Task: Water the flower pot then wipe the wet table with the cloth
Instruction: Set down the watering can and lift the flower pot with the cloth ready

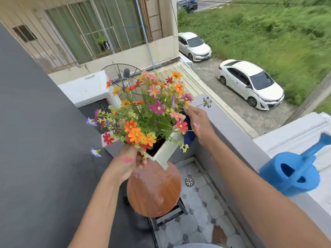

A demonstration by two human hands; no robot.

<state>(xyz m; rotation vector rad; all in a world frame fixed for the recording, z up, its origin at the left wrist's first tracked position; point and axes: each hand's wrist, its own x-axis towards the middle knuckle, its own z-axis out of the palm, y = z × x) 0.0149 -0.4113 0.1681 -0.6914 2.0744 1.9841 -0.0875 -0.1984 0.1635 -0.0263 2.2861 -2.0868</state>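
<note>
A white square flower pot [166,149] full of colourful flowers [148,108] is tilted and held up over the round wooden table [155,192]. My left hand [129,163] grips its near rim. The tabletop is bare and shines with water drops. On the pot's far right side, my right hand [198,122] holds a dark blue cloth [189,137], which hangs between the hand and the pot. A blue watering can [293,173] stands on the ledge at the right, away from both hands.
A grey balcony wall [232,133] runs along the right, with a drop to parked cars beyond it. A dark wall [35,140] closes the left side. The tiled floor has a drain [189,181], and my foot [218,235] is near the table's legs.
</note>
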